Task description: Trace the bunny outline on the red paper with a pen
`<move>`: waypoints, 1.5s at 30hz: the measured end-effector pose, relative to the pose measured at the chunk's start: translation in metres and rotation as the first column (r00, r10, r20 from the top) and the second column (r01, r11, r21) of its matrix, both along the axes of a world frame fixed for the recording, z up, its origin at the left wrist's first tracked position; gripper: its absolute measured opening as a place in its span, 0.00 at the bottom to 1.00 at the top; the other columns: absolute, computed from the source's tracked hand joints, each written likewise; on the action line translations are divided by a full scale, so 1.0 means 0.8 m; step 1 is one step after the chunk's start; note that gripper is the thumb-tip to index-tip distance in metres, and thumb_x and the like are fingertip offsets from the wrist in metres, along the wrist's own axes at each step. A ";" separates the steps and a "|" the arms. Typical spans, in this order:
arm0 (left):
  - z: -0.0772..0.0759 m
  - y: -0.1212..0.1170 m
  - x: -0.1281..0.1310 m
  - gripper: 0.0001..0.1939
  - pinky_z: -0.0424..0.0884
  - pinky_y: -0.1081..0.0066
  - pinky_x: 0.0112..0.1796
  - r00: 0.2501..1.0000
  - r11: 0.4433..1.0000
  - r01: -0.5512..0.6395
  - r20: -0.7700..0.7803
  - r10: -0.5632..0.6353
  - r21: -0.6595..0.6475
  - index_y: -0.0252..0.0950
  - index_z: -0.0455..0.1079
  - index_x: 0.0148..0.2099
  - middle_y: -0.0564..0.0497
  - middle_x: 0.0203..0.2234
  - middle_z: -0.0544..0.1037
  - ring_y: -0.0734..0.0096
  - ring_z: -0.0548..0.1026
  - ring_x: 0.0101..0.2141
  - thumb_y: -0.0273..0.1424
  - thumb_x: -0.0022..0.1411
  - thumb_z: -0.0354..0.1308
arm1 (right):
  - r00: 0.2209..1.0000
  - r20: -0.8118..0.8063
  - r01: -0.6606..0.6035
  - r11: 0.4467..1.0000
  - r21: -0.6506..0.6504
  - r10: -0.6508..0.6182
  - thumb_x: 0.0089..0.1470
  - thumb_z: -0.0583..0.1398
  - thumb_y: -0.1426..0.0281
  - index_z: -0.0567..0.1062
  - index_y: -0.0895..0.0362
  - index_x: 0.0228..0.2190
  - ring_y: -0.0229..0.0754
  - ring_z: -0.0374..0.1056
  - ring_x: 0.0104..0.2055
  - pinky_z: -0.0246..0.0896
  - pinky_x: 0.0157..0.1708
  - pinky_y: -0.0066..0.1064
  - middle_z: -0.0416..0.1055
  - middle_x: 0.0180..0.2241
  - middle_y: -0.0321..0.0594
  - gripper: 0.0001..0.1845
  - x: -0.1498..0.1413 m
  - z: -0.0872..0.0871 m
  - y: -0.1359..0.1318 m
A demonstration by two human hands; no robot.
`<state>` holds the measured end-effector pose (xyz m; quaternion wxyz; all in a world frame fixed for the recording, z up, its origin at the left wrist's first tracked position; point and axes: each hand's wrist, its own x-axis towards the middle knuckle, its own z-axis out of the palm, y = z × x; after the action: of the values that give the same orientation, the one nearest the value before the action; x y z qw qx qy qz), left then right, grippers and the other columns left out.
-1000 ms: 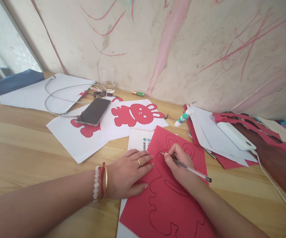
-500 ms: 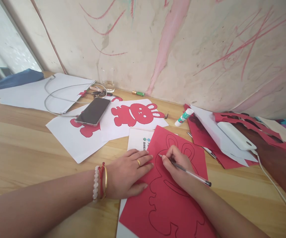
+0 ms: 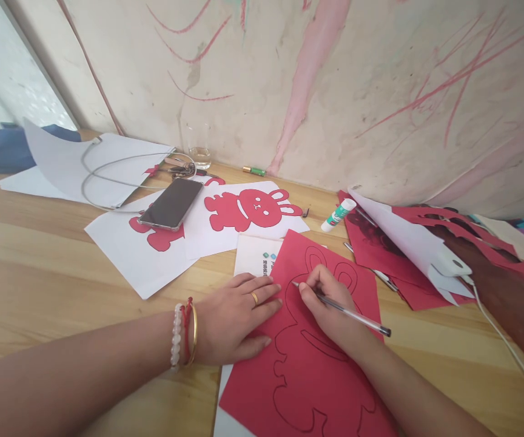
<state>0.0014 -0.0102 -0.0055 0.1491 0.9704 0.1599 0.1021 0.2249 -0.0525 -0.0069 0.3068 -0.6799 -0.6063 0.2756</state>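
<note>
**A pen [image 3: 357, 317] on red paper [image 3: 316, 379]**

The right hand [image 3: 328, 303] pinches the pen, tip down on the paper. The left hand [image 3: 237, 318] lies flat, fingers close together, pressing the paper near the worktop's [image 3: 62, 273] front edge. The paper looks thin, light and floppy; take it by a corner. I count two hands, one pen, one phone [image 3: 171, 204], one glue stick [image 3: 338, 215] and two white sheets [image 3: 153, 273] with red rabbits [image 3: 248, 209].

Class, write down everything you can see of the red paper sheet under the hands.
The red paper sheet is matte, lying flat on the wooden table, its left edge over a printed white card. A dark rabbit outline with two long ears is drawn on it. The left hand rests on it; the right hand holds a pen to the outline.
</note>
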 end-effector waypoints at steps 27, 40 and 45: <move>0.000 -0.001 0.000 0.26 0.56 0.50 0.58 1.000 1.000 -0.001 -0.030 0.002 0.019 0.29 0.63 0.60 0.37 0.61 0.63 0.49 0.59 0.61 0.39 0.66 0.49 | 0.997 -0.079 -0.023 1.000 -0.016 0.022 0.55 0.56 0.68 0.57 0.52 0.24 0.34 0.52 0.21 0.49 0.22 0.27 0.54 0.19 0.27 0.12 0.002 -0.001 0.000; 0.000 0.000 -0.001 0.26 0.56 0.51 0.58 0.999 0.999 -0.001 -0.035 0.003 0.039 0.29 0.63 0.61 0.38 0.61 0.62 0.50 0.59 0.61 0.40 0.66 0.48 | 0.997 -0.046 -0.069 0.998 -0.012 0.068 0.56 0.55 0.67 0.58 0.53 0.24 0.35 0.53 0.22 0.50 0.23 0.27 0.54 0.21 0.28 0.12 0.004 -0.001 -0.001; 0.000 0.000 -0.001 0.26 0.56 0.50 0.58 1.000 0.999 0.004 -0.029 -0.003 0.033 0.29 0.63 0.60 0.38 0.61 0.63 0.49 0.59 0.61 0.40 0.66 0.48 | 0.998 -0.049 -0.029 0.999 -0.030 0.028 0.57 0.55 0.66 0.57 0.53 0.24 0.34 0.52 0.21 0.48 0.22 0.26 0.53 0.19 0.27 0.13 0.003 -0.003 0.000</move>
<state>0.0004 -0.0098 -0.0059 0.1312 0.9744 0.1585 0.0905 0.2275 -0.0524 -0.0090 0.3071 -0.6688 -0.6040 0.3058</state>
